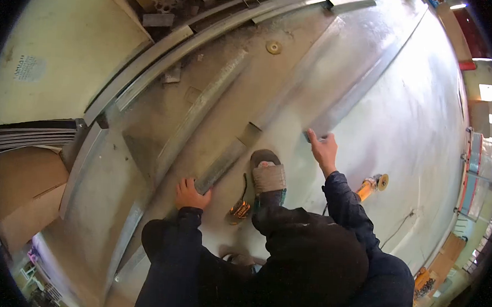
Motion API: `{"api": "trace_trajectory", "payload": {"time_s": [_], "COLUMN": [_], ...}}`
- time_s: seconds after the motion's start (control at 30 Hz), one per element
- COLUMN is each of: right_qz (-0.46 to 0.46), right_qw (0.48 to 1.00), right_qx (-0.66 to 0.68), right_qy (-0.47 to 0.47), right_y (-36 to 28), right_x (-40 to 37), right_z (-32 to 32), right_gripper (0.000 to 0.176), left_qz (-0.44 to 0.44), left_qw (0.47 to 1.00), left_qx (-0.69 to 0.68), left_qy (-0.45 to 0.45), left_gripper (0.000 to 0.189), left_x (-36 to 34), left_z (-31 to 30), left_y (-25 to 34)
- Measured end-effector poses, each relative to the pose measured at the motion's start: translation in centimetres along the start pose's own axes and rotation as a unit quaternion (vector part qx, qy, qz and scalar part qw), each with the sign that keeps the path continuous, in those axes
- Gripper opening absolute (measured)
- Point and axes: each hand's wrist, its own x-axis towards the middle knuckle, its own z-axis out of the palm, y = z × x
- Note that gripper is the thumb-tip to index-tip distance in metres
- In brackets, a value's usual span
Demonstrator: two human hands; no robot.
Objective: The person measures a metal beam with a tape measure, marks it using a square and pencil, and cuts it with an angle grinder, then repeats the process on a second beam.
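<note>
Near the lower middle, my left hand (192, 195) is closed on the near end of a short metal channel (221, 166) lying on the floor. Further right, the fingers of my right hand (324, 152) are closed around the near end of a long metal profile (367, 76), which runs away toward the upper right. Another long metal profile (297, 78) lies between them, its near end close to the short channel's far end. By my sandalled foot (268, 177) rests a black and yellow tape measure (239, 210).
An orange angle grinder (371, 187) lies on the floor (419, 146) right of my right forearm. Further metal profiles (201, 112) lie at the left, along with a cardboard box (24, 192). A round disc (273, 47) is farther ahead, and a pale panel (62, 49) stands upper left.
</note>
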Motion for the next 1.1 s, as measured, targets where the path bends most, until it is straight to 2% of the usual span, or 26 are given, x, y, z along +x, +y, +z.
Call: {"api": "trace_trajectory", "payload": {"time_s": [0.03,0.07,0.13,0.17,0.2,0.27,0.3,0.33,0.4,0.43,0.47,0.57,0.6,0.67,0.73,0.8,0.83,0.97,1.1], "right_qz": [0.011,0.017,-0.071,-0.079,-0.076,-0.211,-0.229,-0.227,-0.326,-0.332,-0.330,-0.431,-0.457,-0.460,-0.478,-0.466,-0.480,-0.482,-0.477], "right_qw": [0.996,0.996,0.995,0.996,0.996,0.968,0.963,0.963,0.914,0.913,0.913,0.868,0.854,0.836,0.829,0.822,0.819,0.799,0.801], "right_qx": [-0.012,-0.017,-0.055,-0.019,-0.021,-0.136,-0.143,-0.142,-0.241,-0.238,-0.239,-0.244,-0.248,-0.298,-0.289,-0.316,-0.307,-0.351,-0.354], "right_qy": [-0.089,-0.086,-0.048,-0.046,-0.045,0.017,-0.018,-0.018,0.017,-0.005,-0.002,-0.025,-0.025,-0.022,-0.029,-0.081,-0.064,-0.079,-0.081], "right_y": [-0.2,0.3,1.1,1.0,0.8,0.1,0.6,1.1,0.6,0.2,-0.1,-2.1,-2.6,-3.4,-3.6,-4.2,-4.4,-5.3,-5.8], "right_x": [0.0,0.2,0.7,0.9,1.1,1.7,2.8,3.5,4.4,5.1,5.6,7.1,7.7,8.8,9.8,10.7,10.8,11.0,11.0], "right_z": [-0.9,-1.3,-1.6,-2.3,-2.8,-4.0,-3.8,-3.5,-3.6,-3.5,-3.3,-3.2,-2.9,-1.9,-1.0,-0.6,-0.4,-0.3,-0.1], "right_gripper": [0.060,0.060,0.044,0.031,0.031,0.047,0.069,0.069,0.078,0.083,0.083,0.076,0.075,0.067,0.057,0.047,0.038,0.028,0.026], "left_qz": [0.016,0.021,0.006,0.008,0.011,0.015,0.013,0.009,0.009,0.008,0.011,0.040,0.020,0.012,-0.034,-0.008,0.006,0.020,-0.005], "left_qw": [0.999,0.999,1.000,1.000,1.000,1.000,1.000,1.000,1.000,1.000,1.000,0.998,0.999,1.000,0.999,1.000,1.000,0.999,1.000], "left_qx": [-0.008,-0.012,-0.017,-0.019,-0.017,-0.014,-0.011,-0.007,-0.007,-0.007,-0.008,-0.029,-0.017,-0.014,-0.015,-0.014,-0.002,0.002,0.013], "left_qy": [0.030,0.024,0.003,-0.001,0.005,0.011,0.005,-0.002,0.003,0.008,0.009,0.042,0.029,0.021,0.000,0.007,0.010,0.041,0.023], "left_gripper": [0.061,0.061,0.059,0.059,0.059,0.059,0.059,0.059,0.059,0.059,0.059,0.060,0.061,0.062,0.063,0.063,0.063,0.063,0.063], "left_x": [-0.1,-0.1,0.0,0.0,0.0,0.2,0.2,0.2,0.3,0.3,0.3,0.3,0.1,-0.1,-0.3,0.0,0.1,0.0,-0.2], "left_z": [0.6,0.6,0.1,0.0,0.0,-0.3,-0.4,-0.5,-0.5,-0.6,-0.4,0.1,-0.1,0.0,0.9,0.3,-0.2,-0.3,-0.4], "left_y": [-0.1,0.0,0.0,0.1,0.1,0.3,0.3,0.3,0.4,0.5,0.4,0.3,0.4,0.3,0.1,0.3,0.4,0.7,0.7]}}
